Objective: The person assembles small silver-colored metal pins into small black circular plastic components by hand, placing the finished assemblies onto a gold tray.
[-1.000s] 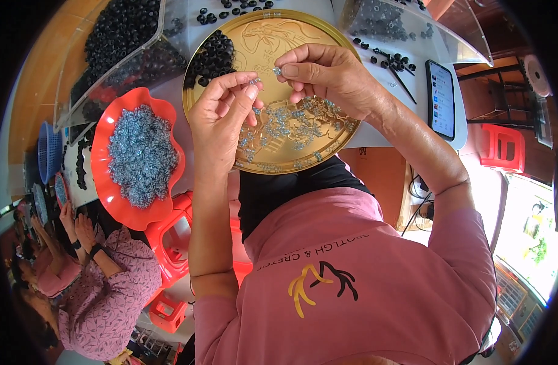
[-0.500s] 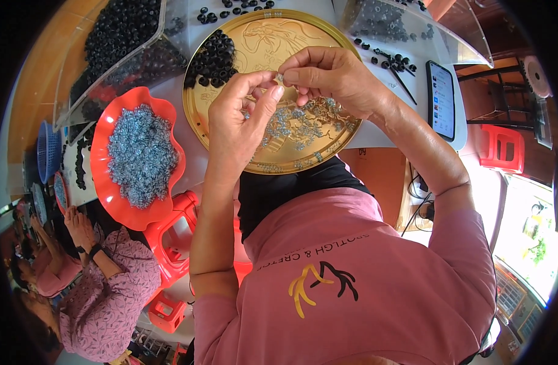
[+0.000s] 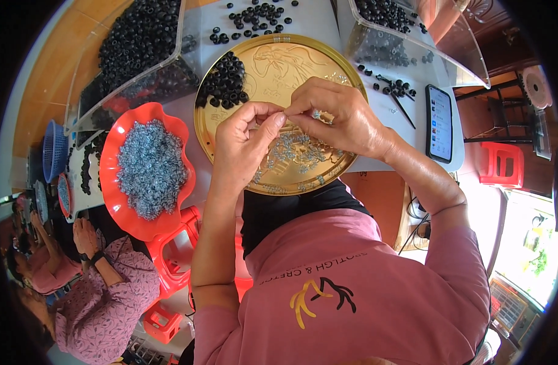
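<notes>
Above a round gold tray (image 3: 294,61), my left hand (image 3: 245,140) and my right hand (image 3: 346,121) meet at the fingertips. Both are closed in a pinch, and whatever lies between the tips is hidden. Small clear bluish pieces (image 3: 300,152) are scattered over the near part of the tray, partly behind my hands. At its far left sits a heap of small round black pieces (image 3: 225,79). Left of the tray stands a red wavy-rimmed bowl (image 3: 150,230), filled with many clear bluish pieces (image 3: 150,167).
Clear plastic bins with black pieces stand at the far left (image 3: 184,36) and far right (image 3: 407,36). Loose black pieces (image 3: 254,18) lie between them. At the right are a thin dark rod (image 3: 403,112) and a phone (image 3: 439,125). A co-worker (image 3: 105,298) sits at the left.
My hands have come closer together, and my right hand has turned more downward. The small clear piece seen at the fingertips is now hidden. The whole view has shifted slightly.
</notes>
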Demonstrator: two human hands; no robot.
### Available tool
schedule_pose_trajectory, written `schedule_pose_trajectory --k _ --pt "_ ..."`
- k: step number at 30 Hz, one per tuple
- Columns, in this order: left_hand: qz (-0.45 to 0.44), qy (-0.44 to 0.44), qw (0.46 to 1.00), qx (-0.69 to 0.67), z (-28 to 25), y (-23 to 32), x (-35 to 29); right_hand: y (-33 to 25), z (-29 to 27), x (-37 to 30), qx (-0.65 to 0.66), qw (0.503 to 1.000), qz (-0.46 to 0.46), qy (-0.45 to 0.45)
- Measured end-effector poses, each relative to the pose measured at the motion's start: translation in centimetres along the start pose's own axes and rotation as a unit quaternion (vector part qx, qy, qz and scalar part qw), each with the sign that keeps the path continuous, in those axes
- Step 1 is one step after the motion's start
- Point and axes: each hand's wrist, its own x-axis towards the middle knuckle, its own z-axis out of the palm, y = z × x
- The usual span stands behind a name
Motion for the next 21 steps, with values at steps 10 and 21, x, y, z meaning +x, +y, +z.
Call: schedule_pose_trajectory --k 10,21 --pt "0.229 0.104 0.959 0.130 1.4 0.0 0.5 -0.5 0.7 0.5 0.308 0.913 0.266 0.039" --pt "0.260 0.105 0.938 0.202 1.3 0.2 0.2 0.6 0.2 0.9 -0.083 0.973 -0.196 0.090"
